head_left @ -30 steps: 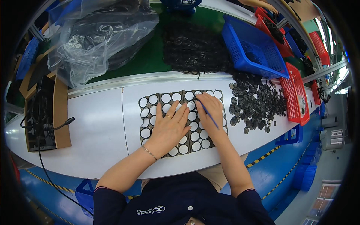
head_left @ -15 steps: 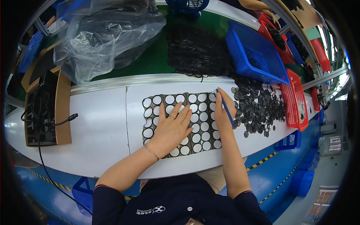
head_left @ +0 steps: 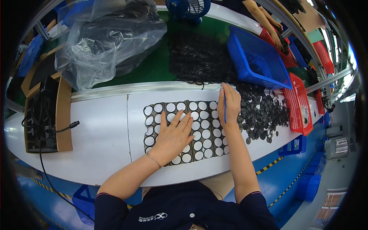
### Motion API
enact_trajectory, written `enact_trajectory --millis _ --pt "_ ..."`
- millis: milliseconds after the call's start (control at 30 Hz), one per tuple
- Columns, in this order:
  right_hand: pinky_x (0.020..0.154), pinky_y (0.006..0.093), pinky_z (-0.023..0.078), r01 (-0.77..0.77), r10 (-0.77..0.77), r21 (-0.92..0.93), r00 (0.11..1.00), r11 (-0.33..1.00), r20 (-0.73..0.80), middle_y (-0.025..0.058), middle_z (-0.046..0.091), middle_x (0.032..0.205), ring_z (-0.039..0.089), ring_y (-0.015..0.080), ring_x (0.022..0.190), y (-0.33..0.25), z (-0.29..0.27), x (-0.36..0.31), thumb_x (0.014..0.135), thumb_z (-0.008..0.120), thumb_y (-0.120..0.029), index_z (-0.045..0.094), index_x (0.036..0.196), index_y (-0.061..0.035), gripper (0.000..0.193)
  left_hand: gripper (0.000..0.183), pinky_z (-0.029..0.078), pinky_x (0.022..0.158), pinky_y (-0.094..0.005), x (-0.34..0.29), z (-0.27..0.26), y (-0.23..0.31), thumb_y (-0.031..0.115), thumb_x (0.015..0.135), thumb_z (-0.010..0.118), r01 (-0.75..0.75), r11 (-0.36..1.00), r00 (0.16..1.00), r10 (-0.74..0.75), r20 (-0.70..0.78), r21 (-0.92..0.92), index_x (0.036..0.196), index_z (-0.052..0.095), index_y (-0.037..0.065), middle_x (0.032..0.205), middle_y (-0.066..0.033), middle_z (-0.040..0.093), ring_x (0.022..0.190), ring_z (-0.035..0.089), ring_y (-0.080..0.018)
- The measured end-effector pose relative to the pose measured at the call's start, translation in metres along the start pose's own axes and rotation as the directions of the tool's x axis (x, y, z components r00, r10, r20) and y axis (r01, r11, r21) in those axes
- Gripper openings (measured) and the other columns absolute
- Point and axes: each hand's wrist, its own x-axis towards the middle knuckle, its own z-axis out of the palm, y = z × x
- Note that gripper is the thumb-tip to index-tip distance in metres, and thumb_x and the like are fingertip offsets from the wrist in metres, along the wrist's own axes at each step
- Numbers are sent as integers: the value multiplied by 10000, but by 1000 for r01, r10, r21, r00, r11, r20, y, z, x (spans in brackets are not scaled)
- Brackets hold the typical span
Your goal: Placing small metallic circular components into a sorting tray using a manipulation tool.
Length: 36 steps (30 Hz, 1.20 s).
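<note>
My left hand lies flat with its fingers spread on a dark tray. Rows of round white discs fill the tray, each with a dark rim. At the tray's far right corner, my right hand is closed around a slim blue stick-like tool. The tool stands out almost straight along the palm; its far tip is hidden by the fingers, so its exact kind is unclear. Just right of that hand spreads a loose pile of small dark round pieces on the white table.
A blue basket and a red basket stand beyond the pile. Black bundled material and a clear plastic bag lie behind the table. A cardboard box with cables is at left. Another person's hand works at the far right.
My right hand has shifted slightly up, and the blue tool has turned from slanting to nearly upright. My left hand stays on the tray. The other person's arm reaches farther into view.
</note>
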Motion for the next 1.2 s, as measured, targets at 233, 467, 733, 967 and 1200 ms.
enact_trajectory --millis 233,467,733,967,1200 --pt "867 390 532 -129 137 58 976 990 -169 182 731 1068 702 338 957 28 -8 57 966 657 -85 703 1142 16 209 575 255 1130 -680 -1 0 0 377 934 665 2 1000 1000 -2 11 12 1384 576 30 1476 -94 527 1423 404 -306" --pt "846 343 537 -785 646 -97 425 612 634 131 741 1037 715 224 920 153 -49 175 1006 585 -405 724 1223 -46 443 592 266 1131 -675 2 -3 0 382 926 676 5 1000 1000 -5 19 3 1390 570 30 1469 -92 530 1419 413 -292" --pt "1016 427 452 -860 707 20 433 511 559 176 734 1112 688 295 1082 177 -55 167 991 534 -543 764 1186 -133 508 560 263 1137 -665 2 -2 0 373 929 672 1 1000 1000 -1 5 11 1367 593 34 1466 -85 536 1424 415 -290" --pt "532 275 354 -656 627 390 748 646 219 -4 556 648 442 72 523 114 -65 114 1042 535 -433 778 965 -35 473 563 244 1152 -665 0 -2 -1 374 937 662 11 1000 999 -11 36 6 1383 583 39 1481 -72 524 1441 394 -282" --pt "530 201 393 -872 693 302 490 387 528 2 641 720 571 54 648 57 -106 32 1015 629 -304 736 972 -25 301 571 243 1152 -662 2 -5 1 370 931 673 14 1000 999 -15 50 14 1383 580 34 1493 -73 516 1452 380 -278"
